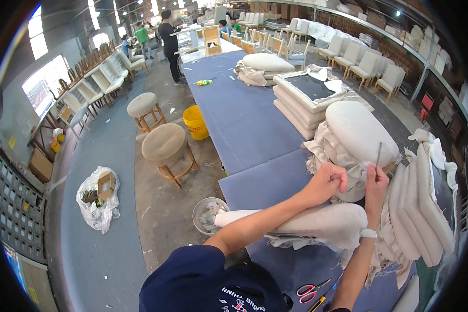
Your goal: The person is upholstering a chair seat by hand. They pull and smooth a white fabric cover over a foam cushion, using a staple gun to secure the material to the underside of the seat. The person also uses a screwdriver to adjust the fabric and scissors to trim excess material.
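My right hand (376, 183) is closed in a pinch, with a thin grey rod (379, 154) standing up from its fingertips; the rod's exact kind is unclear. To its left my left hand (327, 182) hovers with curled fingers, and whatever may be in them is hidden. Both hands are over the near side of a pile of round beige seat cushions (356, 127) with loose fabric edges. Under my left forearm lies a beige upholstered pad (317, 224) with frayed cloth along its edge. Several beige pads (418, 203) lean in a row right of my right hand.
Red-handled scissors (308, 295) and a yellow cutter knife (316, 303) lie on the blue table (255, 130) near me. Square pads (301, 106) are stacked farther back. Left of the table stand a scrap bucket (196, 218), round stools (165, 143) and a yellow bucket (195, 123). A person (169, 44) stands beyond.
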Demonstrator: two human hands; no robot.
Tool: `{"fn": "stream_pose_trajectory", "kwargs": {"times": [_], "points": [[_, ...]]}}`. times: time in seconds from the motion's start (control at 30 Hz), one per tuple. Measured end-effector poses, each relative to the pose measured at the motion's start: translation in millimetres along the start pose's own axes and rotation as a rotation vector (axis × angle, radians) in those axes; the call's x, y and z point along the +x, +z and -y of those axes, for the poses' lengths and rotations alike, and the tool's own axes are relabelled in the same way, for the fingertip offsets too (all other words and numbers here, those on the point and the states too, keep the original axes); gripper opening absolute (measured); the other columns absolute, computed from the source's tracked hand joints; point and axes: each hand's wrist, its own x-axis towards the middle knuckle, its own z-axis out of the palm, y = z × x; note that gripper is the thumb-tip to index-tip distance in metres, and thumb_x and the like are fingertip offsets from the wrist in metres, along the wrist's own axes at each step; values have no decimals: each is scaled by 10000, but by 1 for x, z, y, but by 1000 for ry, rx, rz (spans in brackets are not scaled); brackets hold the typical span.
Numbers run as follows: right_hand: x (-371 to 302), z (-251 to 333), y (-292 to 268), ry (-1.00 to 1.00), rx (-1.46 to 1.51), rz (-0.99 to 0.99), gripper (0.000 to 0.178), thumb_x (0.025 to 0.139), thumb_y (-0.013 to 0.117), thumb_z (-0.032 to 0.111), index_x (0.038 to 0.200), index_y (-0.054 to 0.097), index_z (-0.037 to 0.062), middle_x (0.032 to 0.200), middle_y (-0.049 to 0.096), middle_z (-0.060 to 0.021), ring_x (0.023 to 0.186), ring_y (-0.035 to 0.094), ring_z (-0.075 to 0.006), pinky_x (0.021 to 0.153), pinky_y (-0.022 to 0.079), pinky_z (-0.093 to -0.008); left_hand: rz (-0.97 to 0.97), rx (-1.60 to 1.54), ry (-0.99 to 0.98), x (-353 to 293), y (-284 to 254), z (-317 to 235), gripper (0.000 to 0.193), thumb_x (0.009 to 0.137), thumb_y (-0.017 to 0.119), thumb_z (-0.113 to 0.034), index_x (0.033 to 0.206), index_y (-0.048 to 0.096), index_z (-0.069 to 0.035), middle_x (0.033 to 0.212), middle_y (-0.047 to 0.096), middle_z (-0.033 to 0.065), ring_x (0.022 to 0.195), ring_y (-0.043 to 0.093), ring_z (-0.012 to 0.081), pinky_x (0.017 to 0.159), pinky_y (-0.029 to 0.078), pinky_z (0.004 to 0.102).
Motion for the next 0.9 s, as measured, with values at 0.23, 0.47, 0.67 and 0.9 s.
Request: {"fn": "stream_pose_trajectory", "kwargs": {"times": [0.23,0.47,0.67,0.9], "points": [[11,30,64,29,62,306,218,981,661,180,1051,723,-17,819,636,41,720,512,-41,631,389,-217,-23,512,514,-78,-7,-63,129,752,625,-27,719,503,-52,741,476,75,693,472,248,585,368,357],[14,55,111,-17,229,425,237,951,663,84,1131,695,-66,915,719,-51,827,611,-73,745,483,-234,-265,1141,598,-120,-2,-69,424,677,856,-245,838,499,-82,883,471,105,772,507,286,684,435,397],[9,53,105,-29,251,315,252,970,645,94,1154,682,-75,964,741,-78,850,611,-72,755,476,-226,-258,1418,766,-120,3,-61,370,721,807,-299,894,550,-95,843,478,79,758,520,242,647,406,363],[17,37,68,-122,92,81,251,995,656,193,999,734,-46,802,633,65,709,468,-30,612,359,-214,-332,1468,777,-103,27,-46,388,607,775,-247,913,588,-100,791,446,72,699,496,233,596,377,351]]}}
